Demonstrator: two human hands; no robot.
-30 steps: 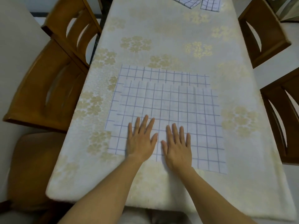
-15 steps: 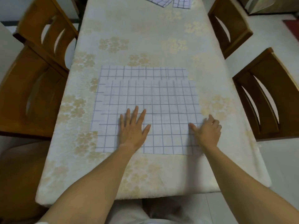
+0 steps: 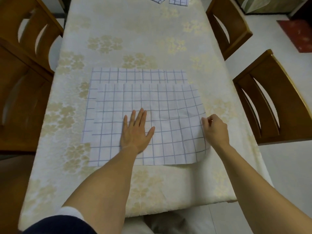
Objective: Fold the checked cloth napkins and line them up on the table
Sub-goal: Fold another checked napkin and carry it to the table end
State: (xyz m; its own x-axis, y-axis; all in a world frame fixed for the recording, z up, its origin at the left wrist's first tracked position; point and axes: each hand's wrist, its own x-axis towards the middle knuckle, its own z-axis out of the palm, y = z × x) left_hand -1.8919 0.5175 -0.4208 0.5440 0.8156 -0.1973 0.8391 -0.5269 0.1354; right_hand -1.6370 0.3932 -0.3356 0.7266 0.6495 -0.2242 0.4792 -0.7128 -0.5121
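Checked cotton, right edge pinched and ready for me to fold across

I hold my left hand (image 3: pixel 135 130) flat, fingers spread, pinning the top napkin (image 3: pixel 152 124) mid-sheet, while my right hand (image 3: pixel 215 129) nips its right border; I'd carry that edge leftward low and square to the grid. A second napkin (image 3: pixel 135 76) lies beneath, offset toward the far left of the table (image 3: pixel 118 22)

White napkin (image 3: pixel 168 132) with blue checks, cream tablecloth (image 3: pixel 135 31) with gold flowers, brown wooden chairs (image 3: pixel 270 98), navy sleeve (image 3: pixel 59 224)
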